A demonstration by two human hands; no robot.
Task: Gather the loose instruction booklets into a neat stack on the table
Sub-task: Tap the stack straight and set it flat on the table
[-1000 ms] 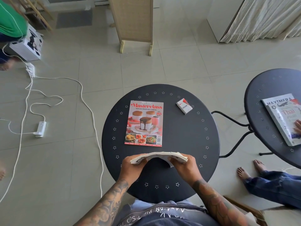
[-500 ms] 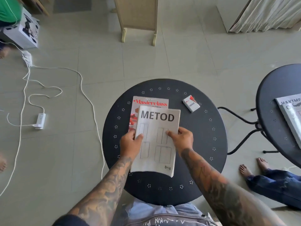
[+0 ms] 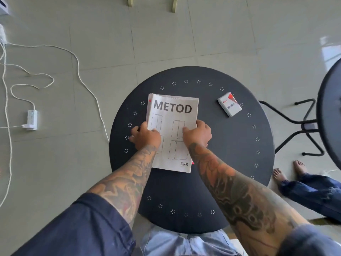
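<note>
The METOD booklet (image 3: 172, 115) is lying face up on the round black bench (image 3: 230, 163), a little toward its left and far side, and it is sitting squarely over something beneath it: a thin red edge is peeping out at its far left corner and again at its near right corner, so it is likely covering a printed magazine or another booklet. Layered page edges are showing along its far edge, which suggests several sheets or booklets are bundled under the cover.

The left hand (image 3: 146, 136) is lying across the booklet's left edge with fingers spread and curled loosely over the side, and the right hand (image 3: 198, 134) is doing the same at the right edge, its thumb pressing flat on the cover. Neither is closing into a grip; both are pushing inward and down, seemingly to square the edges so the pile sits flush.

A small white and red VESS pack (image 3: 229, 106) is resting well apart from the pile, near the bench's far right rim.

The bench is dark metal with a ring of small perforated flower patterns around its rim. It is standing on a pale tiled floor (image 3: 221, 34), where a white cable (image 3: 88, 89) is trailing to a power strip (image 3: 31, 120) on the left. Part of a second dark table (image 3: 330, 108) is showing at the right, with another person's bare feet (image 3: 287, 171) below it.
</note>
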